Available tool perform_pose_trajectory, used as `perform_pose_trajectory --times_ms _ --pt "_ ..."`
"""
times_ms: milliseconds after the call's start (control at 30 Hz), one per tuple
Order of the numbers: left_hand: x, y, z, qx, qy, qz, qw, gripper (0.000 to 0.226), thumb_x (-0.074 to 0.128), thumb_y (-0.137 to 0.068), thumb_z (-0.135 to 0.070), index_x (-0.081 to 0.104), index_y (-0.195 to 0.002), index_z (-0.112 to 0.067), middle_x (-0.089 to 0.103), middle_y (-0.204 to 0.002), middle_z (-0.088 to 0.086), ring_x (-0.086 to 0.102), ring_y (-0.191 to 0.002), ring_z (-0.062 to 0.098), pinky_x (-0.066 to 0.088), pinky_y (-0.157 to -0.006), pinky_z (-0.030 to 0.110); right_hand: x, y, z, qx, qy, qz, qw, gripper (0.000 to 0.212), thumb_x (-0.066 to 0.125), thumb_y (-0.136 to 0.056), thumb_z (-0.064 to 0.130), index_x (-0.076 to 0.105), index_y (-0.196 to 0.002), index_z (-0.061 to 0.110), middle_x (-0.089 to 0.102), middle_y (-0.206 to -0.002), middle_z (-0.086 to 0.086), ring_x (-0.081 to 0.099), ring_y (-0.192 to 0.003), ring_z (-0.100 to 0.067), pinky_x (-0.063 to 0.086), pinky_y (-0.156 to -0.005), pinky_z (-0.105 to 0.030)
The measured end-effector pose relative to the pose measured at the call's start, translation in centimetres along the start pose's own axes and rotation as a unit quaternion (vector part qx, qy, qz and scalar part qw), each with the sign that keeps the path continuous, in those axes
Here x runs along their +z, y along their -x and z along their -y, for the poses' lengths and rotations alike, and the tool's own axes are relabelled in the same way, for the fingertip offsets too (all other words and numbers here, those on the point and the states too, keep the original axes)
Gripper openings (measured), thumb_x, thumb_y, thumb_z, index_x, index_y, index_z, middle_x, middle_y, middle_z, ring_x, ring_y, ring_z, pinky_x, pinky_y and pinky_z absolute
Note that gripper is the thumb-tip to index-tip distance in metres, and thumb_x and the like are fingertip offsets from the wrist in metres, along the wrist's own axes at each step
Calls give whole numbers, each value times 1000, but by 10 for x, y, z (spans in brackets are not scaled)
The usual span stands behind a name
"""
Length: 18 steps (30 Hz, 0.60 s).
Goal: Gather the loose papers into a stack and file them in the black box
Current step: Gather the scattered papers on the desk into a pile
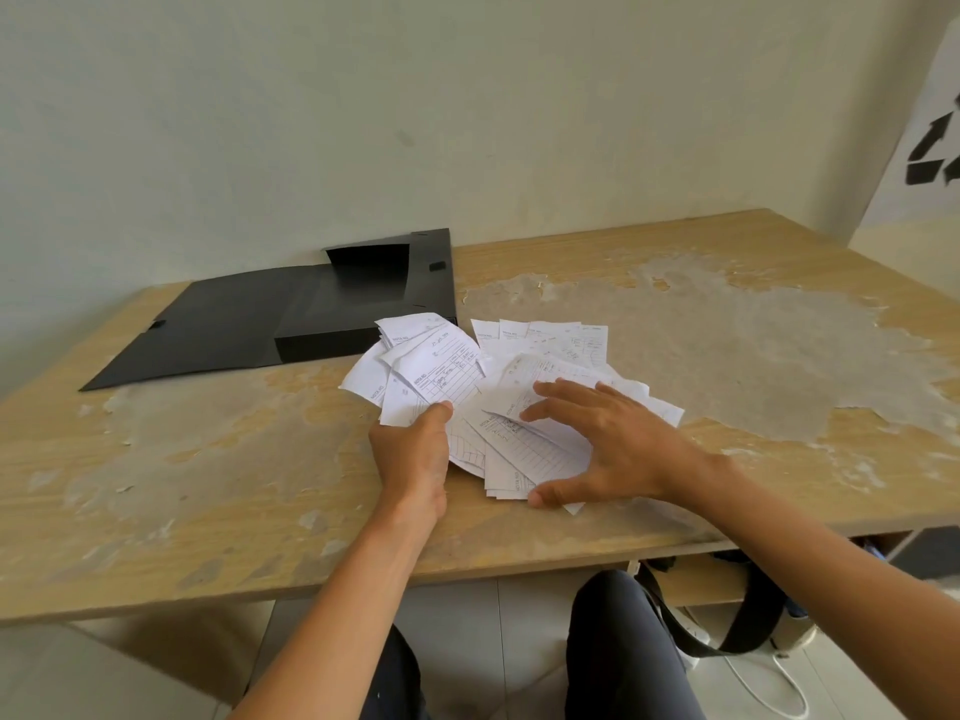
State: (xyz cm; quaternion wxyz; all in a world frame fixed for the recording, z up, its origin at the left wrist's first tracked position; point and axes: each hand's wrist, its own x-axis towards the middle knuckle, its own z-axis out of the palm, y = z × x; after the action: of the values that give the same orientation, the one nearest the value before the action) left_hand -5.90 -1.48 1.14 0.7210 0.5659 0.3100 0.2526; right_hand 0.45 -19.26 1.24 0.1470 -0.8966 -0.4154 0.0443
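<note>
Several loose white receipt-like papers (pixel 540 350) lie fanned out in the middle of the worn wooden table (pixel 208 485). My left hand (pixel 413 449) grips a fanned bunch of papers (pixel 431 379) and holds it tilted up off the table. My right hand (pixel 597 444) is spread flat over the papers on the right, fingers apart, thumb at the pile's near edge. The black box (pixel 363 298) lies open at the back left, its lid flap (pixel 208 330) folded out flat to the left. Both hands are just in front of the box.
A pale wall rises right behind the table. A white sheet with black arrow marks (pixel 935 153) leans at the far right. Under the table's near edge are my legs, a black strap (pixel 727 631) and white cables (pixel 779 672) on the tiled floor.
</note>
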Motion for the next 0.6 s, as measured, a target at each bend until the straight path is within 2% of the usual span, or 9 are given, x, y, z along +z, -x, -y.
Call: perform_pose_trajectory --times_ms 100,167,300,367,433,500,567,600 --pt "-1 -1 1 -7 7 -1 1000 24 61 -86 2 64 -100 -17 69 -89 -2 67 -84 17 53 -60 26 4 -3 5 -12 30 -44 999 79 53 -72 75 42 -137 33 39 -149 7 38 -135 -16 28 -110 -36" --pt "-1 -2 2 -9 9 -1 1000 24 61 -85 1 64 -99 -17 69 -91 -1 67 -87 19 54 -64 28 8 -7 7 -25 60 -61 996 75 46 -76 75 45 -135 30 47 -142 6 47 -126 -17 37 -103 -33" --pt "-1 -1 2 -8 3 3 1000 22 60 -87 0 62 -98 -19 67 -87 -5 66 -82 14 52 -59 24 15 -15 10 -5 129 -67 989 74 24 -81 71 45 -135 24 48 -142 0 49 -124 -21 43 -96 -36" --pt "-1 -1 1 -9 1 5 1000 22 60 -87 1 62 -94 -20 67 -85 -6 66 -81 15 52 -58 24 18 -18 12 5 137 -75 988 66 28 -88 66 46 -134 22 49 -140 -2 50 -122 -23 44 -94 -37" --pt "-1 0 -1 -9 -3 13 1000 22 60 -87 0 62 -92 -21 68 -85 -6 67 -80 15 53 -56 23 17 -19 14 16 98 -90 991 62 33 -89 66 50 -129 22 52 -137 0 53 -118 -20 42 -94 -35" --pt "-3 2 -2 -1 -4 37 999 22 62 -87 -3 63 -91 -24 69 -85 -7 68 -79 12 54 -53 21 10 -17 11 66 20 -161 985 64 35 -85 70 55 -122 22 59 -129 2 59 -108 -19 43 -90 -34" --pt "-5 4 0 15 -7 74 997 23 67 -84 -5 65 -94 -26 72 -89 -6 70 -83 12 57 -57 22 1 -19 -6 175 -29 -231 957 64 35 -86 70 54 -122 20 65 -117 -3 63 -98 -23 46 -88 -36" --pt "-6 4 1 27 -13 93 995 27 70 -82 -6 66 -99 -27 73 -94 -4 71 -87 13 58 -63 25 -3 -22 -19 239 -24 -229 943 68 33 -85 70 51 -125 18 66 -112 -6 63 -96 -26 47 -90 -40"
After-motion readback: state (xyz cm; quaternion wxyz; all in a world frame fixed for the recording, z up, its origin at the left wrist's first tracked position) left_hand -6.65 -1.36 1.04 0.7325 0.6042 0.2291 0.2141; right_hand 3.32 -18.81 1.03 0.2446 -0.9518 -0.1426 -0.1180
